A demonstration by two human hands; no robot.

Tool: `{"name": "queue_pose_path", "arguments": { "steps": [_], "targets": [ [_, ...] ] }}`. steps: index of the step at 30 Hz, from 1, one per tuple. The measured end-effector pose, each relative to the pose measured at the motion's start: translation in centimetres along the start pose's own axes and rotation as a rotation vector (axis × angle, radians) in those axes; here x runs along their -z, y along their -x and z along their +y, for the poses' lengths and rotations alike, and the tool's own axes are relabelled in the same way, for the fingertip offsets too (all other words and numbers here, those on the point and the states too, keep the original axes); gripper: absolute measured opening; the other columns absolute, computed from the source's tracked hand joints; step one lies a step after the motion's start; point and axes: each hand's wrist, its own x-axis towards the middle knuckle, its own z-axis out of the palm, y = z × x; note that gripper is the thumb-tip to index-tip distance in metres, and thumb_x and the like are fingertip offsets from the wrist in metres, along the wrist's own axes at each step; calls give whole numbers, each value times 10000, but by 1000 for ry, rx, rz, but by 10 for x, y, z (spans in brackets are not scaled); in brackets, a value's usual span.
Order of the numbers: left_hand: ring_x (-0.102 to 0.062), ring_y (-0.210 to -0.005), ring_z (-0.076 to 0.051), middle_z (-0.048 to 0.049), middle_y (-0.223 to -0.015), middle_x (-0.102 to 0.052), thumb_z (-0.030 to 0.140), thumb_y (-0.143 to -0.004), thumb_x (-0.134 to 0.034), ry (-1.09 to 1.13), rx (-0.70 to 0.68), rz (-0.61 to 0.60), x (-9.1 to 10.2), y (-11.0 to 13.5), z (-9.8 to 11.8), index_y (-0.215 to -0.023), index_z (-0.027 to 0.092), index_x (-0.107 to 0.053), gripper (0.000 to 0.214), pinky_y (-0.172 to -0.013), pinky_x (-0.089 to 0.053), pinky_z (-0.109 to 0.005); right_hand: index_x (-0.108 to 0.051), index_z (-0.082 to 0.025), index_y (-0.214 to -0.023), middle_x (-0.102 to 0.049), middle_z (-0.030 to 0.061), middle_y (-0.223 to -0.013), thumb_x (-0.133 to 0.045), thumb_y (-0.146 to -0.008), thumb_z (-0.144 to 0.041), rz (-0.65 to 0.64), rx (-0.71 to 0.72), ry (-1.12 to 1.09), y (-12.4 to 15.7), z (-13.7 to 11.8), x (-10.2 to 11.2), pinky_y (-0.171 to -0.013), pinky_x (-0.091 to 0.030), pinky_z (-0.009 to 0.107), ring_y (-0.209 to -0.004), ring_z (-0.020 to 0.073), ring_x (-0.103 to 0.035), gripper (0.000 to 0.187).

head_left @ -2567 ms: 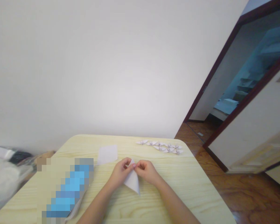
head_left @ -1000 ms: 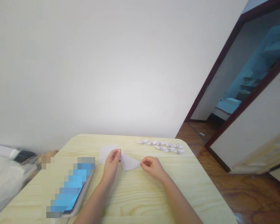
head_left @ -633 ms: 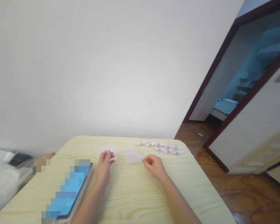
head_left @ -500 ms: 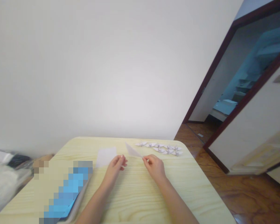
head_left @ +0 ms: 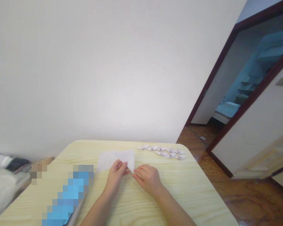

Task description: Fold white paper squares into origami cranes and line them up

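Note:
Between my hands is a thin white sheet of paper [head_left: 128,157], held slightly above the table. My left hand [head_left: 118,172] pinches its lower left edge between thumb and fingers. At the lower right corner, my right hand [head_left: 147,179] grips the same sheet with its fingertips. Another white paper [head_left: 105,160] lies flat on the table to the left, partly covered by the held sheet and my left hand. Several small folded paper pieces [head_left: 165,151] lie in two rows beyond my right hand.
The light wood table [head_left: 136,207] stands against a white wall [head_left: 120,78]. A blue, pixelated object [head_left: 68,194] lies at the left front of the table. Off to the right are a wooden floor [head_left: 209,166] and a dark-framed doorway [head_left: 209,78].
My right hand has come left and nearer with the sheet. My left hand has closed on the sheet's edge, where it was free before.

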Motion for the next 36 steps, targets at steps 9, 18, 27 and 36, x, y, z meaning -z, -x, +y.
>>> {"name": "queue_pose_path", "arguments": {
  "steps": [9,18,27,36],
  "targets": [
    [-569,-576,-141,-20,-661,-632,427,-598,-639,-160,5,-187,-1,-2,-4,-823,137,-598,369,-503,-439,-226,-568,-150,-992,-610,61,-826,-577,-710,-400,178,-518,-622,-6,22,-4,-490,-429,220,-619,128,-544,377],
    [-545,-549,-135,-12,-633,-630,440,-626,-603,-228,-26,-218,-6,1,-1,-768,136,-625,336,-482,-419,-220,-620,-117,-704,-529,-17,-459,-642,-597,-475,142,-676,-854,-9,25,-6,-431,-367,209,-422,85,-457,374],
    [-558,-620,-158,-38,-694,-649,441,-643,-577,-316,-49,-175,-3,2,3,-777,123,-653,354,-535,-438,-236,-651,-119,-698,-553,-20,-456,-683,-560,-401,144,-669,-954,-10,22,-1,-428,-353,203,-413,75,-451,315],
    [-543,-561,-142,-25,-628,-631,474,-627,-585,-342,-75,-174,-5,2,2,-717,127,-631,362,-509,-425,-227,-659,-121,-694,-575,-5,-483,-692,-560,-398,179,-664,-938,-7,28,-8,-430,-370,203,-428,79,-469,310]
  ]
}}
